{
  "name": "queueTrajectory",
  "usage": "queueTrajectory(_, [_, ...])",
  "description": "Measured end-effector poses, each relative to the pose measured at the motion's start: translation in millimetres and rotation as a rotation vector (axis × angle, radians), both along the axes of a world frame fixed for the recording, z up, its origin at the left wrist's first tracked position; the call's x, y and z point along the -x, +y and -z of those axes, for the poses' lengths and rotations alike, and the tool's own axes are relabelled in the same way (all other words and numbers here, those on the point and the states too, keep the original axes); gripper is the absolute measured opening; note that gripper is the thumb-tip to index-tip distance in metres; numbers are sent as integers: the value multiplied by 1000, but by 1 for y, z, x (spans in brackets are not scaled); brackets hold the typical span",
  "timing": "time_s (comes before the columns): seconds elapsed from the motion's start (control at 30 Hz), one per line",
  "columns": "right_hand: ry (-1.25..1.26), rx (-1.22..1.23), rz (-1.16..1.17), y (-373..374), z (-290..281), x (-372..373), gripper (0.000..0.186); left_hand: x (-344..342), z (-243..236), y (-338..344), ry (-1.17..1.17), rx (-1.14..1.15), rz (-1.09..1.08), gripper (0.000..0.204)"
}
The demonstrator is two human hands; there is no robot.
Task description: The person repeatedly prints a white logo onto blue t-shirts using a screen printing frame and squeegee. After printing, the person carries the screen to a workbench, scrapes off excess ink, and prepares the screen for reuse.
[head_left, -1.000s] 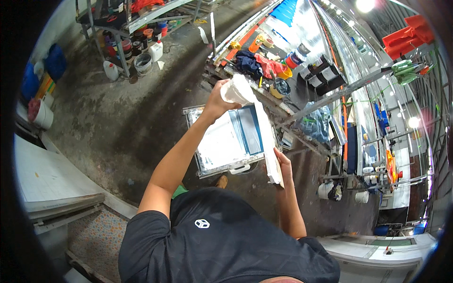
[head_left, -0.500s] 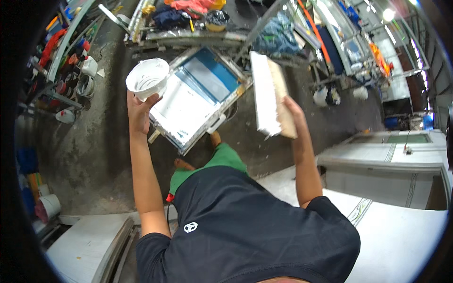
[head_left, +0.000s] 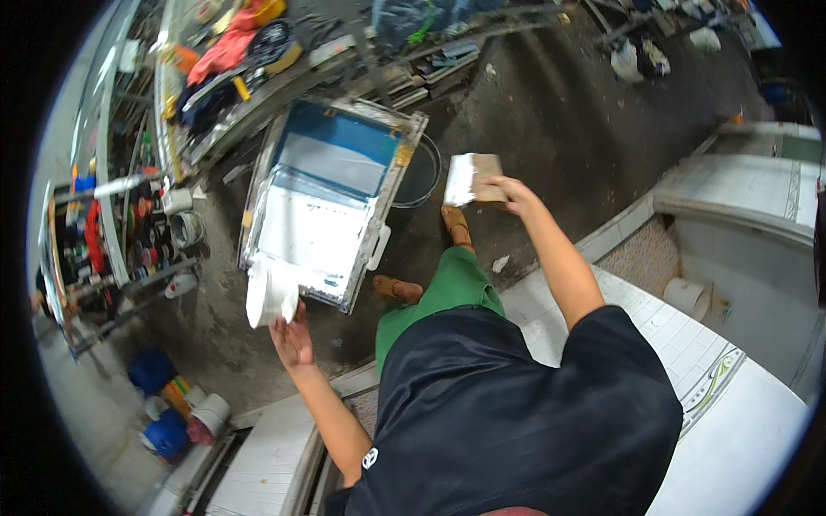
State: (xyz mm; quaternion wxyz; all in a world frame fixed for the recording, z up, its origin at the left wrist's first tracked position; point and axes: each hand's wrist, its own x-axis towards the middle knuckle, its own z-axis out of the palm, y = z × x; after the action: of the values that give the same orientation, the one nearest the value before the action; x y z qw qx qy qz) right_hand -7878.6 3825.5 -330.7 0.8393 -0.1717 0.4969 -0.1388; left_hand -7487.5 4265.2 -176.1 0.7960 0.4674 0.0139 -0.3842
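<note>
White coating (head_left: 314,232) half-covers that rectangular blue screen frame (head_left: 402,155); flanking it, left hand (head_left: 293,340) grips round white tub (head_left: 268,292), right hand (head_left: 514,193) flat white-and-tan board (head_left: 473,179).

Your left hand (head_left: 294,342) grips a white tub (head_left: 270,294), which overlaps the near left corner of a framed screen (head_left: 314,228). The screen is blue at its far end and coated white over its near part. A dark bucket (head_left: 422,179) shows past the frame's right side. Farther right, your right hand (head_left: 514,193) holds a small tan board (head_left: 485,176) by one end; its left end is white. Beyond the frame, at upper left, a counter (head_left: 267,101) carries a coral cloth (head_left: 227,52).
</note>
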Motion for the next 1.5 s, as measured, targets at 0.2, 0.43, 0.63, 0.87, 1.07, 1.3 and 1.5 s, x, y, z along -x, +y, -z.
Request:
queueTrajectory(0.2, [109, -156, -158, 3, 120, -110, 37, 66, -18, 8, 18, -76, -51, 55])
queueTrajectory(0.43, [170, -235, -259, -9, 280, -174, 30, 124, -40, 6, -26, -280, -177, 65])
queueTrajectory(0.63, [212, -458, -47, -1, 265, -192, 21, 175, -41, 22, 107, -280, -452, 80])
queueTrajectory(0.87, [209, -257, 147, 27, 221, -160, 16, 135, -30, 67, 76, -154, -344, 75])
queueTrajectory(1.07, [442, 126, -189, 82, 161, -78, 12, 84, -17, 142, 2, -27, -322, 72])
queueTrajectory(1.3, [763, 594, -1428, 194, 165, -7, 39, 61, -35, 270, -11, 72, -482, 80])
queueTrajectory(1.5, [553, 376, -1676, 355, 52, -132, 41, 11, -60, 359, -98, 89, -600, 87])
